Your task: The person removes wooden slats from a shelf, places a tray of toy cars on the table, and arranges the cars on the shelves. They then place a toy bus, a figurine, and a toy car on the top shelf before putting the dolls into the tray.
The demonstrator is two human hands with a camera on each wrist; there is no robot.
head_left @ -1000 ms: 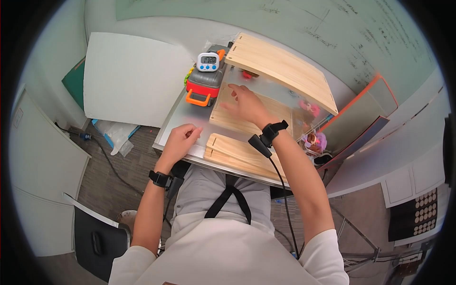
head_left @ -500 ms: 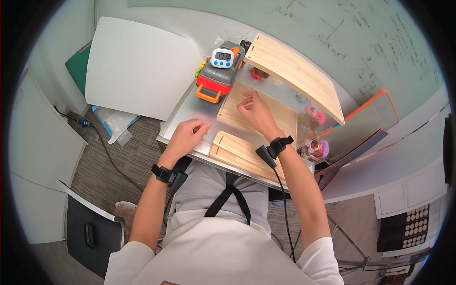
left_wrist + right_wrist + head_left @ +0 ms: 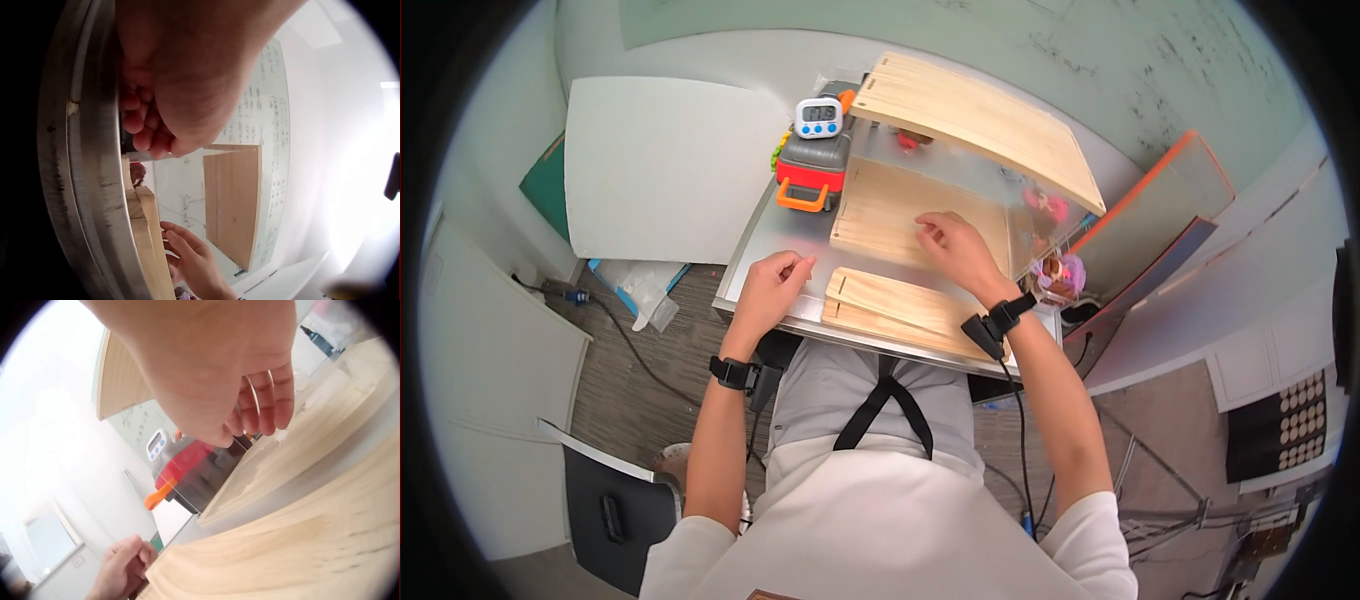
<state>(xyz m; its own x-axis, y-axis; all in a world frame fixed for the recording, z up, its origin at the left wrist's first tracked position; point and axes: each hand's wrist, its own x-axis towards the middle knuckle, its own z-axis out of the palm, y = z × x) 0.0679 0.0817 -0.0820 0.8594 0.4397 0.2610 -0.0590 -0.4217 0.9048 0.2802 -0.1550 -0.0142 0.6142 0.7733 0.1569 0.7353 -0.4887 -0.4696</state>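
My left hand (image 3: 772,290), fingers loosely curled and holding nothing, rests near the table's front left edge. In the right wrist view, that left hand (image 3: 125,565) appears beside a wooden board's end. My right hand (image 3: 960,252) is over the pale wooden base (image 3: 890,215) of a clear-walled display case, its fingers bent and spread a little. Nothing shows in its fingers (image 3: 265,415). Above it stands the case's wooden top (image 3: 980,125). Between me and the case lie two stacked narrow wooden boards (image 3: 900,315), the upper one askew.
A grey and red toy case (image 3: 812,170) with an orange handle stands left of the display case, a white digital timer (image 3: 818,117) on top. Pink and purple figures (image 3: 1060,275) are at the right. Panels (image 3: 1160,190) lean beyond them; a white board (image 3: 670,170) stands left.
My right hand has drawn back from the left side of the wooden base, moving right and toward me. The left hand stays near the table edge. The head view has shifted slightly.
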